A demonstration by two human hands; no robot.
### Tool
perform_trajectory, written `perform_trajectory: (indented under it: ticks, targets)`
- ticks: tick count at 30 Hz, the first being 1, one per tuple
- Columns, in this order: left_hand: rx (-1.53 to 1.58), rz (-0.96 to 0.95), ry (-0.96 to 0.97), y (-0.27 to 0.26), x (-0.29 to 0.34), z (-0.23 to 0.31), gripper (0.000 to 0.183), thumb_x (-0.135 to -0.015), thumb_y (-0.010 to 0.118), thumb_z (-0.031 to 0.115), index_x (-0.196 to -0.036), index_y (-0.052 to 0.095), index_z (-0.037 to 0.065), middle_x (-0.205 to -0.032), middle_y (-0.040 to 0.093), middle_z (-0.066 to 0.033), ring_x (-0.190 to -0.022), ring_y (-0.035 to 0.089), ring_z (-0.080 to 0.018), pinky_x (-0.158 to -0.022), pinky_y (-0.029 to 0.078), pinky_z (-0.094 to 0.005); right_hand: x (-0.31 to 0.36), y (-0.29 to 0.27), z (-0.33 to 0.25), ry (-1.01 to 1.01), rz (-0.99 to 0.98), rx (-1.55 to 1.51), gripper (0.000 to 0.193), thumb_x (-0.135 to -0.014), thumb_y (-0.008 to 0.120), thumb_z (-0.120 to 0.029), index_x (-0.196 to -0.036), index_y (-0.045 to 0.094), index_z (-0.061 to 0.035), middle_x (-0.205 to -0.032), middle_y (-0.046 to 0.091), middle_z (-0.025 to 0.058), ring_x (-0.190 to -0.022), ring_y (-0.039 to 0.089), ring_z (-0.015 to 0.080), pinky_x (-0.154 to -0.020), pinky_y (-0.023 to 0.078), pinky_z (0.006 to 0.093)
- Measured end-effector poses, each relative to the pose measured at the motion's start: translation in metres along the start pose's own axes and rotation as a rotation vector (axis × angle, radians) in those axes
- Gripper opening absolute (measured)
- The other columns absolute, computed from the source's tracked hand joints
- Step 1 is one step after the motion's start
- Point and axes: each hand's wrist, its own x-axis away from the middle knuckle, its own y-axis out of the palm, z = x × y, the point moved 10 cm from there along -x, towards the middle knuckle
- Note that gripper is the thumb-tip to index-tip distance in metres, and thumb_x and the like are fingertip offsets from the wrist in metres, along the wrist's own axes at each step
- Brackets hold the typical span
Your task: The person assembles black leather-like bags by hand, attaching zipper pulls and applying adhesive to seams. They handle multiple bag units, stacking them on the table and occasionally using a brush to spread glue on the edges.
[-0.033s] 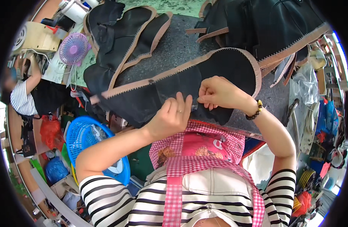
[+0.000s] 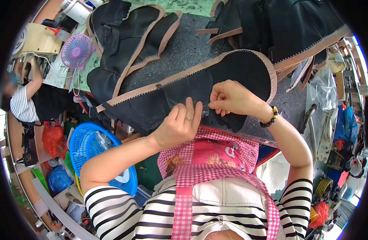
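Black panel [image 2: 188,86] lies across tabletop [image 2: 184,38]. Left hand [image 2: 178,125] over near edge, fingers [image 2: 197,112] slightly spread, grip unclear. Right hand [image 2: 229,98] angled inward, thumb and forefinger pressed together.

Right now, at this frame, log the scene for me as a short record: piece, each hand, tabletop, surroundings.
Piece: black panel with zigzag-cut tan trim
Left hand: fingers partly curled, ring on one; grip unclear
Right hand: thumb and forefinger pinched together at the panel; anything between them too small to tell
Tabletop: grey, speckled; more trimmed black pieces at far left and far right
Left surroundings: purple fan, blue plastic basket, another person in a striped top
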Motion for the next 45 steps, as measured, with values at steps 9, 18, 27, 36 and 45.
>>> perform_trajectory:
  ticks: [9, 18, 27, 36, 45]
  targets:
    - [0.041, 0.026, -0.022, -0.005, 0.001, -0.003, 0.034, -0.074, 0.057, 0.008, -0.104, 0.069, -0.005, -0.093, 0.069, -0.026, -0.067, 0.063, -0.0241, -0.062, 0.052, -0.0262, -0.007, 0.005, 0.01, 0.128, -0.053, -0.162, 0.017, -0.081, 0.069, -0.011, -0.074, 0.064, 0.0035, -0.062, 0.066, 0.008, -0.053, 0.064, 0.0105, -0.048, 0.049, 0.0214]
    - [0.039, -0.031, 0.035, -0.002, -0.004, -0.002, 0.037, -0.072, 0.057, 0.008, -0.103, 0.068, -0.009, -0.092, 0.068, -0.0288, -0.065, 0.062, -0.024, -0.061, 0.053, -0.0261, -0.011, 0.006, 0.01, 0.107, -0.029, -0.205, 0.016, -0.078, 0.068, -0.009, -0.071, 0.064, 0.0045, -0.062, 0.066, 0.0089, -0.052, 0.064, 0.0117, -0.049, 0.051, 0.0236]
    - [-0.043, -0.085, 0.082, 0.003, -0.001, 0.01, 0.039, -0.074, 0.056, 0.008, -0.106, 0.066, -0.01, -0.096, 0.067, -0.0297, -0.069, 0.063, -0.0254, -0.064, 0.053, -0.0267, -0.009, 0.006, -0.001, 0.067, 0.022, -0.018, 0.018, -0.081, 0.069, -0.008, -0.07, 0.061, 0.0041, -0.062, 0.066, 0.0098, -0.053, 0.064, 0.012, -0.049, 0.05, 0.0235]
    - [0.117, -0.02, -0.176, -0.007, 0.021, 0.003, 0.037, -0.076, 0.057, 0.005, -0.109, 0.063, -0.01, -0.111, 0.064, -0.0285, -0.092, 0.067, -0.036, -0.078, 0.057, -0.0376, -0.004, -0.001, -0.029, -0.199, 0.149, 0.197, 0.015, -0.073, 0.069, -0.015, -0.071, 0.065, -0.0002, -0.064, 0.067, 0.0108, -0.062, 0.068, 0.0224, -0.061, 0.052, 0.0325]
    - [0.177, -0.002, -0.216, -0.009, 0.021, -0.002, 0.039, -0.075, 0.057, 0.007, -0.11, 0.062, -0.01, -0.111, 0.064, -0.0272, -0.092, 0.067, -0.0346, -0.078, 0.056, -0.0375, -0.02, 0.006, -0.018, -0.037, 0.088, 0.263, 0.02, -0.07, 0.074, -0.021, -0.068, 0.067, -0.0019, -0.061, 0.065, 0.0089, -0.059, 0.066, 0.0188, -0.057, 0.05, 0.0303]
